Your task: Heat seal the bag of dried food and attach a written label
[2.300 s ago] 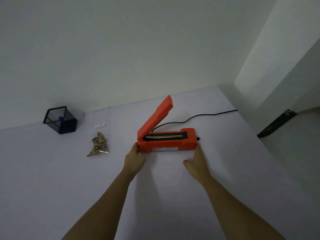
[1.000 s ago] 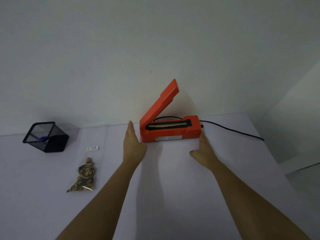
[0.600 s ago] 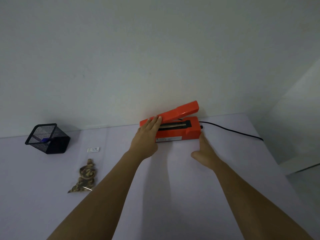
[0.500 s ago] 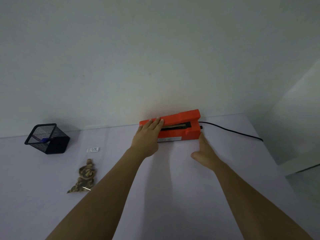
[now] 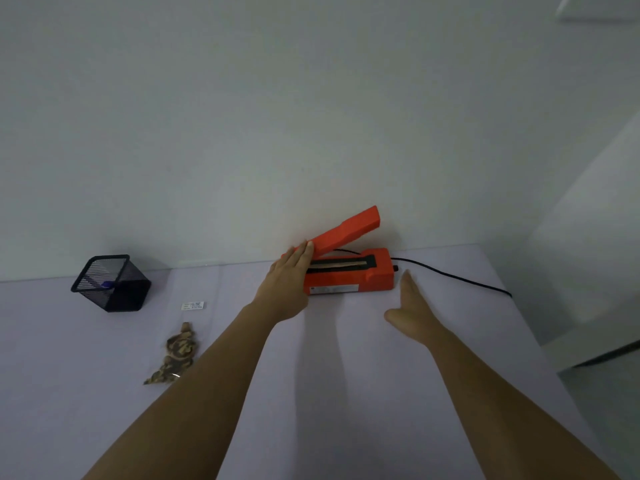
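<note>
An orange heat sealer [image 5: 349, 277] stands at the table's far edge against the wall, its lid raised partway. My left hand [image 5: 289, 282] lies flat over the sealer's left end, fingertips touching the base of the lid. My right hand [image 5: 410, 310] rests open on the table just in front of the sealer's right end, not gripping it. A clear bag of brown dried food [image 5: 176, 355] lies on the table to the left. A small white label [image 5: 193, 305] lies flat beyond the bag.
A black mesh pen holder [image 5: 110, 284] with a blue-capped pen stands at the far left. The sealer's black cord [image 5: 453, 277] runs right across the table toward its edge. The pale table [image 5: 346, 393] ends at the right, beside a white wall.
The sealer was pushed back to the wall. My left hand pressed the lid down nearly flat; the lid has now risen partway again. My right hand stayed beside the sealer.
</note>
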The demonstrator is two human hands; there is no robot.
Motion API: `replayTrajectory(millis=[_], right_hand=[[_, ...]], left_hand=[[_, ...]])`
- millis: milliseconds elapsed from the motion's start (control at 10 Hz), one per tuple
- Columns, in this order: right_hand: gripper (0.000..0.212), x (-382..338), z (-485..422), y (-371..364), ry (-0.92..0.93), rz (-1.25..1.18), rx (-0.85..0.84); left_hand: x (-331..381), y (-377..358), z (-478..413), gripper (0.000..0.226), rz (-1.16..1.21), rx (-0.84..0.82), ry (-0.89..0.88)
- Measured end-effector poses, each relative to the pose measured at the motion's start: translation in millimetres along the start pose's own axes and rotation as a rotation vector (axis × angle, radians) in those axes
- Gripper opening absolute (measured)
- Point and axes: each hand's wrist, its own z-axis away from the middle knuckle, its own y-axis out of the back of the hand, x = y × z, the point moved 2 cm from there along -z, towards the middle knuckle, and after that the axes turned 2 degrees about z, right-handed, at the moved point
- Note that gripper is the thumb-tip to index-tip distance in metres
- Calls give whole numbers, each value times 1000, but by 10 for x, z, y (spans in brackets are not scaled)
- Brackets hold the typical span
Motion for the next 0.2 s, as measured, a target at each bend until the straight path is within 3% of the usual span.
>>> replayTrajectory(millis=[200], right_hand=[[78,-468,417,184,134,7,120]], left_hand=[[62,438,373,79,74,63,34]])
